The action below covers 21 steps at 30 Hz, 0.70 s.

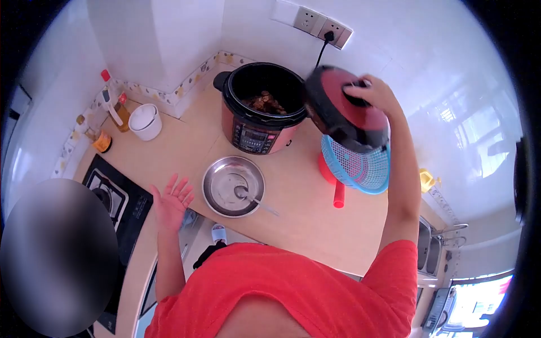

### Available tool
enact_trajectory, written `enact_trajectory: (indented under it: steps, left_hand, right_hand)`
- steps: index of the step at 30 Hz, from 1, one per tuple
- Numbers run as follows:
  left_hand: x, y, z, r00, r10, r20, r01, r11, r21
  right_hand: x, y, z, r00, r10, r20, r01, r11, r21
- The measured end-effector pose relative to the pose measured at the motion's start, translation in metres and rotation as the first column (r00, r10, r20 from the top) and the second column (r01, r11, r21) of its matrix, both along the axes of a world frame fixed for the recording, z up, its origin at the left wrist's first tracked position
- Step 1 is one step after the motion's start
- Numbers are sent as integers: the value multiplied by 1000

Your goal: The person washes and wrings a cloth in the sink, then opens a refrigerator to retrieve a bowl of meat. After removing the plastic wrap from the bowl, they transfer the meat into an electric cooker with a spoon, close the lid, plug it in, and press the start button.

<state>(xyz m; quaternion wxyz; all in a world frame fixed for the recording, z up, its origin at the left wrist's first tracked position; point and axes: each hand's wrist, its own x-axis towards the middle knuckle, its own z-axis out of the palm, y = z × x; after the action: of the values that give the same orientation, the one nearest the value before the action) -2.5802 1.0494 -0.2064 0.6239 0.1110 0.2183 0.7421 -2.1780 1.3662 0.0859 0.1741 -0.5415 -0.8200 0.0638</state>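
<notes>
My right hand (pixel 369 94) is closed round the handle of a red and black pressure cooker lid (pixel 348 115), which is tilted up beside the pot. The electric pressure cooker (pixel 253 138) stands uncovered, with brown pieces of food (pixel 265 103) inside it. Over the counter's front edge, my left hand (pixel 172 200) is raised with its fingers spread and nothing in it. A round metal dish (pixel 217 197) with a metal spoon (pixel 242 192) in it lies to the right of that hand, in front of the cooker.
Under the lid, a blue plastic colander (pixel 355 174) rests on something red with a handle (pixel 338 194). Bottles (pixel 118 115) and white bowls (pixel 145 121) stand at the back left, near the gas hob (pixel 132 208). A sink (pixel 433 253) is far right; a wall socket (pixel 321 25) holds a plug.
</notes>
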Motion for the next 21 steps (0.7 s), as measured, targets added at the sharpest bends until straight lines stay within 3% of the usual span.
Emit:
enact_trajectory:
  steps: [2, 3, 9, 14, 19, 21]
  left_hand:
    - [2, 6, 3, 999, -15, 32, 14, 999, 33]
    - [3, 9, 5, 999, -17, 29, 16, 999, 29]
    - [-1, 2, 17, 998, 49, -33, -51, 997, -55]
    - [-20, -26, 13, 986, 163, -13, -163, 974, -155]
    - [-35, -42, -7, 981, 190, 38, -185, 977, -102]
    - [-36, -43, -9, 979, 199, 38, -194, 974, -114]
  right_hand:
    - [-38, 8, 11, 983, 158, -97, -157, 987, 14]
    - [-57, 21, 13, 981, 184, -61, -188, 980, -59]
    - [-152, 27, -4, 931, 355, -79, -353, 935, 42]
    - [-183, 46, -28, 923, 384, 25, -384, 922, 49]
    - [-187, 54, -46, 882, 470, 16, -470, 879, 87]
    - [-184, 58, -46, 900, 433, 41, -434, 901, 13]
